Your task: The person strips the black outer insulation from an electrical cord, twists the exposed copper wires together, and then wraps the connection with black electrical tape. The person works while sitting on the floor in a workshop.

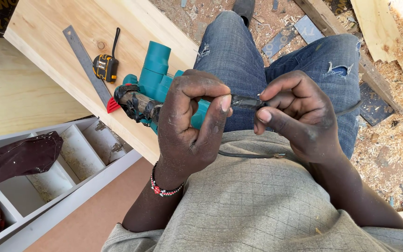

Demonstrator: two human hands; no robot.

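One steel ruler [86, 63] and one yellow tape measure [105, 66] lie upper left on the wooden worktop [47, 28], beside one teal power tool [152, 77], whose single black cord [243, 101], at frame centre, is pinched between the left hand [190, 123] and right hand [297, 116].

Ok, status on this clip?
Left hand and right hand both pinch black cable. Teal power tool on board. Nothing blocking.

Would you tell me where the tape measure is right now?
Head view, upper left: the tape measure lies on the plank, between the ruler and the teal tool.
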